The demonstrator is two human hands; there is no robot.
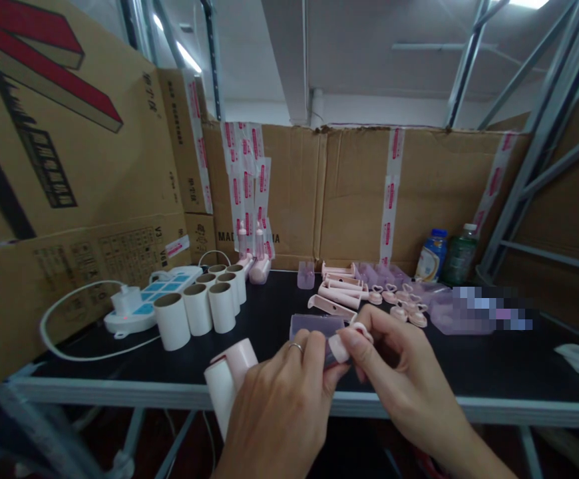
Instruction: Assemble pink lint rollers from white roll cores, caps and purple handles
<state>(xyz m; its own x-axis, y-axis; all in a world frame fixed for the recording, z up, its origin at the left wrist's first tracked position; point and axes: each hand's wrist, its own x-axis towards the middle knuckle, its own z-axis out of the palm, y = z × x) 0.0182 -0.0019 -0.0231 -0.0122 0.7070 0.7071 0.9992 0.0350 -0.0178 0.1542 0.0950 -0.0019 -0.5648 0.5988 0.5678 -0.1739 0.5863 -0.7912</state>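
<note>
Left fingers (313, 352) grip a pink device (243, 357), right fingers (363, 354) pinch a pale loop (363, 330) (7 white tubes (198, 311) stand open).

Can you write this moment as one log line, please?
Left hand: gripping pink-and-white cylindrical part | Right hand: pinching pale looped cap | Nearby: white tubes, pink heart-looped caps, power strip

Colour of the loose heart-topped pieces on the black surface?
Pale pink; the heart-topped pieces show best in the head view.
</note>
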